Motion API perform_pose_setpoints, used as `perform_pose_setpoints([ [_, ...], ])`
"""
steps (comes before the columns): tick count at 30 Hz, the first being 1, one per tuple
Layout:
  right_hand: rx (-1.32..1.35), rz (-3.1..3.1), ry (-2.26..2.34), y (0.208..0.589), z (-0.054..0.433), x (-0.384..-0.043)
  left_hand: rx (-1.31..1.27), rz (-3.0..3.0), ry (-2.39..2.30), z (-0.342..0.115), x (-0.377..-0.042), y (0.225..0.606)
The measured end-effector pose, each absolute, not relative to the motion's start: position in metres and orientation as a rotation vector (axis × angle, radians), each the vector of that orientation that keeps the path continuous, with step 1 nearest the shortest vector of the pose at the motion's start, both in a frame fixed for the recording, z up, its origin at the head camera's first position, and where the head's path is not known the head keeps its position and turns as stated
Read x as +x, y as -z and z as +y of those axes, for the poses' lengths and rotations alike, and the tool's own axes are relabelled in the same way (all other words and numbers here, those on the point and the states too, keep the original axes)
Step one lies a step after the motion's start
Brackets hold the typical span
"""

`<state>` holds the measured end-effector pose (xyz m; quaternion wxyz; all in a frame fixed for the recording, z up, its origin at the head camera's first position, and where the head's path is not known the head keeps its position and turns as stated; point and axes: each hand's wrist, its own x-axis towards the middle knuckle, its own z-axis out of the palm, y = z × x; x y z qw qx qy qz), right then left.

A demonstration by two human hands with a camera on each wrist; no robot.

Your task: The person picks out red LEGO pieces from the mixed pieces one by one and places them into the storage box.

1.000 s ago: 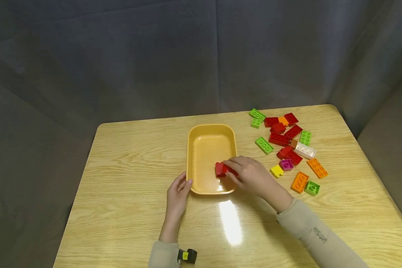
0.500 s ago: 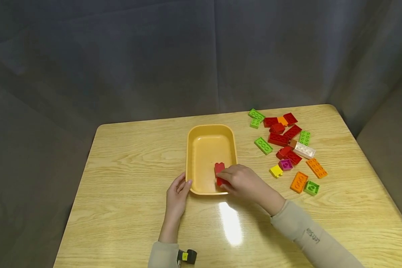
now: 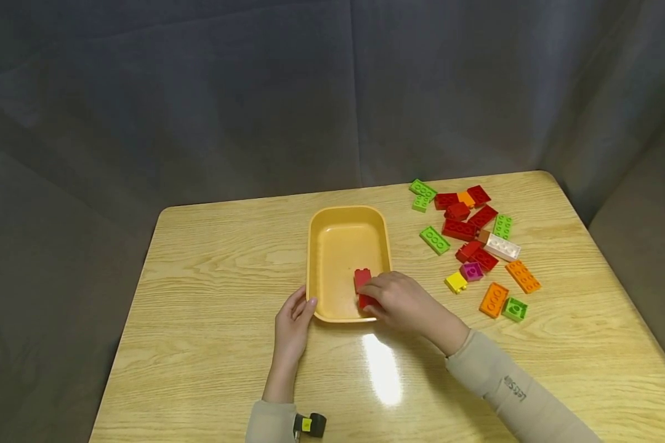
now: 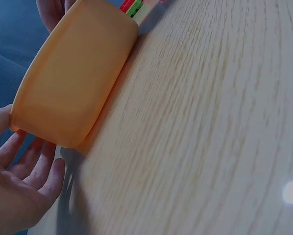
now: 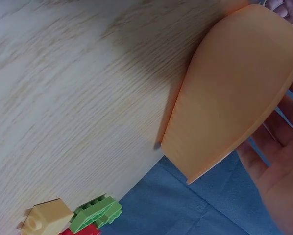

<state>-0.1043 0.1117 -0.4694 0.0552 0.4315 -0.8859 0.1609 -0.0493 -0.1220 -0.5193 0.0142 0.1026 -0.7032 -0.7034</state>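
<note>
A yellow plastic tray (image 3: 322,264) sits on the wooden table in front of me. My left hand (image 3: 292,326) grips its near left corner, thumb over the rim and fingers against the outer wall, as the left wrist view also shows. Over the tray's near right part, my right hand (image 3: 401,301) holds a red toy brick (image 3: 366,301) by its fingertips, partly hidden by them. Directly beyond that brick, in line with it, lies another red brick (image 3: 362,279) on the tray floor. The right wrist view shows my right hand (image 5: 283,161) reaching over the tray's rim.
Loose bricks lie scattered right of the tray: several red ones (image 3: 460,230), green ones (image 3: 435,240), orange ones (image 3: 494,299), a white one (image 3: 502,247), a purple one (image 3: 471,271) and a yellow one (image 3: 456,282). A dark grey curtain (image 3: 255,111) hangs behind the table.
My right hand has shifted slightly toward me and turned the red brick from sideways to lengthwise, in line with the other red brick. My left hand stays at the tray's corner.
</note>
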Motion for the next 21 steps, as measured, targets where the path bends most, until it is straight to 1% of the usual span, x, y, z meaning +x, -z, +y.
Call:
perform_pose_setpoints([
  [11, 1.322, -2.700, -0.512, 0.465, 0.114, -0.108, 0.306, -2.190, 2.209, -0.123, -0.049, 0.519],
  [21, 1.270, -2.641, -0.512, 0.453, 0.132, -0.119, 0.311, -2.184, 2.213, -0.122, -0.049, 0.519],
])
